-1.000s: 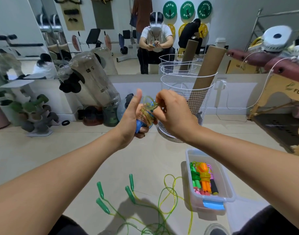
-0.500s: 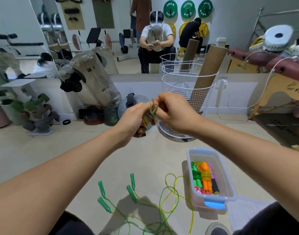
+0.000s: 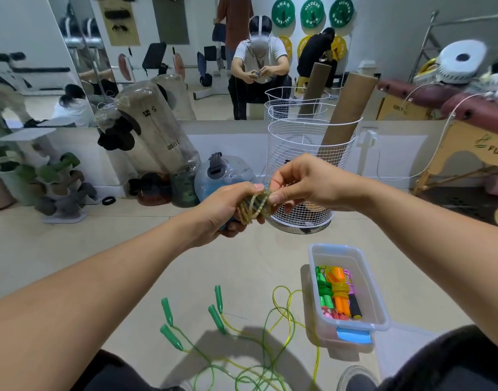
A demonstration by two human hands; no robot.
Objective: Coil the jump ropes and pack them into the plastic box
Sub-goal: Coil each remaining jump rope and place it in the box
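We hold a coiled jump rope [image 3: 253, 206] out in front of us, above a pale, smooth floor [image 3: 73, 249]. Our left hand [image 3: 228, 208] is wrapped around the bundle, fingers curled over its blue handles, which barely show beneath the palm. Our right hand [image 3: 304, 184] pinches the translucent yellow-green cord between thumb and fingertips where its glossy loops stack in tight rings around the handles.

Below and to the right, a clear plastic box [image 3: 374, 300] with rounded corners and a blue latch sits on the floor. Inside it lie packed ropes [image 3: 338, 292]: a green bundle, an orange-handled one wound in yellow cord, a pink cord and a black foam-like handle, all side by side.

Near our knees, loose jump ropes [image 3: 267, 328] sprawl in thin, see-through green and yellow tubing, tangled in open curves. We count 4 tapered green handles [image 3: 214, 314], matte and cone-shaped, lying apart from the box.

Ahead, a white wire basket [image 3: 304, 153] holds a brown cardboard tube [image 3: 346, 108] leaning to the right. Left of it stand a bluish water jug [image 3: 228, 176] and plastic-wrapped cylindrical weights [image 3: 154, 134]. A wall mirror [image 3: 185, 52] shows a seated person holding something small in both hands.
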